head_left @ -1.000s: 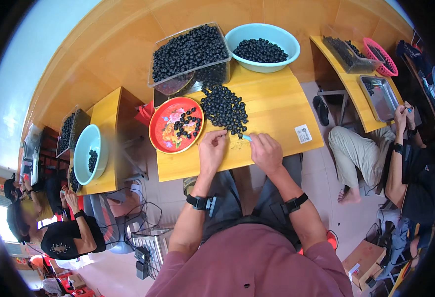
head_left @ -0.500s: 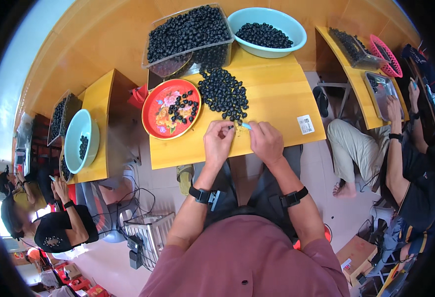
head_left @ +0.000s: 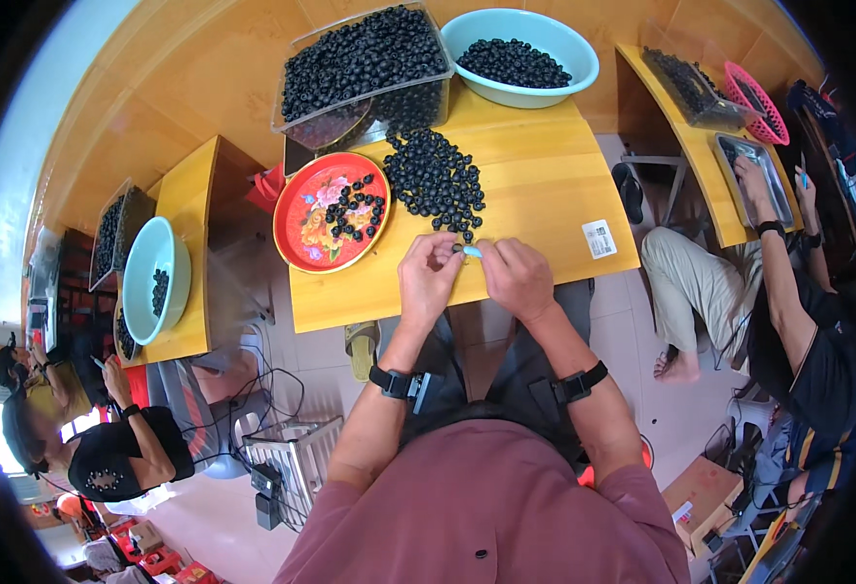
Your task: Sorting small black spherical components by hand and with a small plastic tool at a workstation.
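My left hand (head_left: 426, 280) is closed in a pinch on a small black bead-like ball (head_left: 458, 249), just past the table's near edge line. Closed too, my right hand (head_left: 520, 278) grips a short tool with a light-blue handle (head_left: 471, 251), its end up against the ball. The tool's working tip is too small to make out. Just beyond my fingers lies a loose pile of black balls (head_left: 433, 180) on the yellow table (head_left: 535, 175). To the left of the pile, a red flowered plate (head_left: 284, 226) holds more balls.
A clear plastic box (head_left: 365, 100) heaped with black balls and a light-blue basin (head_left: 525, 97) stand at the table's back. A white label (head_left: 599, 239) sits at right. Co-workers sit at side tables, with another blue basin (head_left: 183, 277) at left and a metal tray (head_left: 783, 190) at right.
My two hands have come slightly closer together, bringing the tool's end against the ball. The co-worker at right has put a hand into the metal tray. The view has shifted slightly.
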Demonstrator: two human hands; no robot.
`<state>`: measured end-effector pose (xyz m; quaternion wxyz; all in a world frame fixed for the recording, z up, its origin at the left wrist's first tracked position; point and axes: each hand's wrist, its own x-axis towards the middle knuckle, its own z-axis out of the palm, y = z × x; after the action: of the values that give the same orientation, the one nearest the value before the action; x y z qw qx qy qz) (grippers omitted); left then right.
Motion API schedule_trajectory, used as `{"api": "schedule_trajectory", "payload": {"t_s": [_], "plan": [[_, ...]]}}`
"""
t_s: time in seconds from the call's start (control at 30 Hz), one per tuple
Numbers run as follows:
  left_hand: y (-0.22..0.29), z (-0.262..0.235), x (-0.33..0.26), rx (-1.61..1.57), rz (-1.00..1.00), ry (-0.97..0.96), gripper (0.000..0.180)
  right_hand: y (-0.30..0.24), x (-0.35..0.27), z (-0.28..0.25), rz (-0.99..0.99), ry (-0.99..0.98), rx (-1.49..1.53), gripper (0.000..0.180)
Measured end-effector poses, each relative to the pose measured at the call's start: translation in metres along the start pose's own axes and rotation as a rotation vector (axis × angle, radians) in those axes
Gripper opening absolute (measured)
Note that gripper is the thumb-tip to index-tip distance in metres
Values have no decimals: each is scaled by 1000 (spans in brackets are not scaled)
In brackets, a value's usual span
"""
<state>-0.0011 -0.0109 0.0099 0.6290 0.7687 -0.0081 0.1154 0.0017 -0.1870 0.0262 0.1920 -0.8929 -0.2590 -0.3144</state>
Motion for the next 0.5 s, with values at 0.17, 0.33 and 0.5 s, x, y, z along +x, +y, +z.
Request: {"api": "schedule_trajectory", "payload": {"t_s": [0.17, 0.33, 0.5], "plan": [[-2, 1, 0, -48, -16, 3, 31, 1, -1, 3, 2, 0, 9, 12], [-2, 0, 0, -133, -92, -9, 33, 2, 0, 2, 12, -31, 27, 11], [1, -4, -4, -268, -110, 38, 36, 4, 0, 6, 87, -38, 6, 12]]}}
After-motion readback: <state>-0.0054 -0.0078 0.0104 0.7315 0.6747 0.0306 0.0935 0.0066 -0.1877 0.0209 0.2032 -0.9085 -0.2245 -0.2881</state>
